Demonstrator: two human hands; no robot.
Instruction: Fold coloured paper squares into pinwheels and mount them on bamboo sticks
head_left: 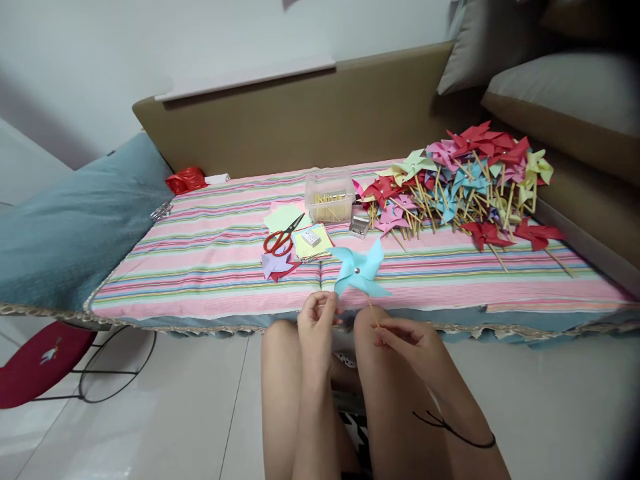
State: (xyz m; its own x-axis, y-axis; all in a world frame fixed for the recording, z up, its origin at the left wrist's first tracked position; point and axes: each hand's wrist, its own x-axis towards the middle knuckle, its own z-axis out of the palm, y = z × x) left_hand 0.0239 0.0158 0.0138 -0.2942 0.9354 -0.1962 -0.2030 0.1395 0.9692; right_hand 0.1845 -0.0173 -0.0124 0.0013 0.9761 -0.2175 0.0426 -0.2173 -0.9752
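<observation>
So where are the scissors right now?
In the head view, the scissors lie on the bed slightly left of centre, left of the white box and the held blue pinwheel.

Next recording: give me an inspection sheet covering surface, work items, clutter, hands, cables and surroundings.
Surface: striped cloth.
Work items: light-blue pinwheel; red-handled scissors lying on coloured paper; plastic box holding sticks.
Clutter: pinwheel pile toward the right; red item at far left.
Hands: right hand pinches the pinwheel's stick; left hand near a blade tip, contact unclear.
Cables: nothing seen.
Surroundings: red stool, sofa back, cushions.
</observation>
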